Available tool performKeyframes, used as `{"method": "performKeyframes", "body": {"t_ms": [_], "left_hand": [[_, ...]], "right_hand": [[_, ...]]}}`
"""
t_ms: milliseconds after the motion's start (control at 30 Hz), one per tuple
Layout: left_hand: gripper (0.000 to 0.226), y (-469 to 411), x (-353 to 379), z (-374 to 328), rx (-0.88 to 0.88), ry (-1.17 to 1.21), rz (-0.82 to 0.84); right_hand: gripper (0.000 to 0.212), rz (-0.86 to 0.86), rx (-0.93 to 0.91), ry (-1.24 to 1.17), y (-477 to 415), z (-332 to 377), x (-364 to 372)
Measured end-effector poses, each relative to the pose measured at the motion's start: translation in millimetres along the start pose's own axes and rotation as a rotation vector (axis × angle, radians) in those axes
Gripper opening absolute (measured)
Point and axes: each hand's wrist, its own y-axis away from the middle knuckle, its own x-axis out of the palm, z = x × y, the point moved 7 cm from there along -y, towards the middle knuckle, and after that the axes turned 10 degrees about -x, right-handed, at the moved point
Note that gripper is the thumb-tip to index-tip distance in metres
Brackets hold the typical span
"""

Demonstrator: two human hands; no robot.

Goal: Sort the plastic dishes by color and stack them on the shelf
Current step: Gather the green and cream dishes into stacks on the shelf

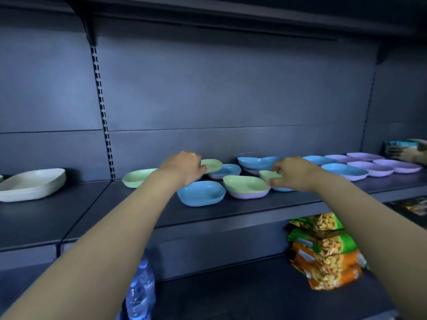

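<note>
Both arms reach out over the dark shelf (115, 204), where the plastic dishes lie scattered in mixed colors. The left hand (184, 167) has its fingers (203, 168) curled round the near edge of a green dish (213, 164), which sits toward the back of the shelf. The right hand (293, 173) pinches the rim of a second green dish (266, 175) between thumb and fingers, just above a blue one that is mostly hidden beneath the hand.

Between the two hands, a green dish nested in a purple one (246, 187) stands near the front, with a single blue dish (201, 192) just beside it to the left. Behind them, a blue dish on a purple one (227, 169) and a pair of blue dishes (257, 161) sit close to the back panel. Another green dish (136, 177) lies left of the left wrist.

Further right are a blue dish (344, 170) and a cluster of purple dishes (381, 167). At the far left stands a stack of cream dishes (32, 184).

On the lower shelf lie snack bags (323, 248) and a water bottle (141, 289). Another person's hand (413, 153) shows at the right edge.
</note>
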Motion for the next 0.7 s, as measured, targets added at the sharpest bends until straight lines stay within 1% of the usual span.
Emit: {"method": "performKeyframes", "body": {"t_ms": [33, 133, 167, 267, 367, 433, 533, 700], "left_hand": [[0.04, -8.8, 7.3, -8.9, 0.009, 0.019, -0.002], [0.038, -34.4, 28.6, -28.6, -0.001, 0.092, 0.003], [0.037, -43.2, 34.9, -33.2, -0.011, 0.111, 0.004], [0.036, -67.9, 56.8, -42.9, -0.057, 0.154, 0.017], [0.046, -87.0, 79.8, -49.1, -0.152, 0.225, 0.043], [0.048, -92.4, 93.9, -51.9, -0.226, 0.272, 0.082], [0.044, -93.7, 109.9, -55.2, -0.309, 0.254, 0.143], [0.036, -93.2, 116.3, -51.8, -0.436, 0.233, 0.161]], "right_hand": [[0.02, -0.002, 0.012, -0.019, -4.8, -11.8, 4.4], [0.037, -0.022, 0.017, -0.073, -27.4, -44.7, 14.1], [0.038, -0.047, 0.028, -0.083, -35.9, -55.3, 14.1], [0.036, -0.114, 0.07, -0.163, -57.9, -86.6, 15.7], [0.032, -0.162, 0.117, -0.257, -73.8, -117.6, 24.9], [0.03, -0.197, 0.142, -0.329, -82.1, -136.4, 34.4], [0.024, -0.22, 0.163, -0.414, -90.5, -160.0, 48.2], [0.026, -0.266, 0.186, -0.433, -100.4, -200.0, 48.2]]}}
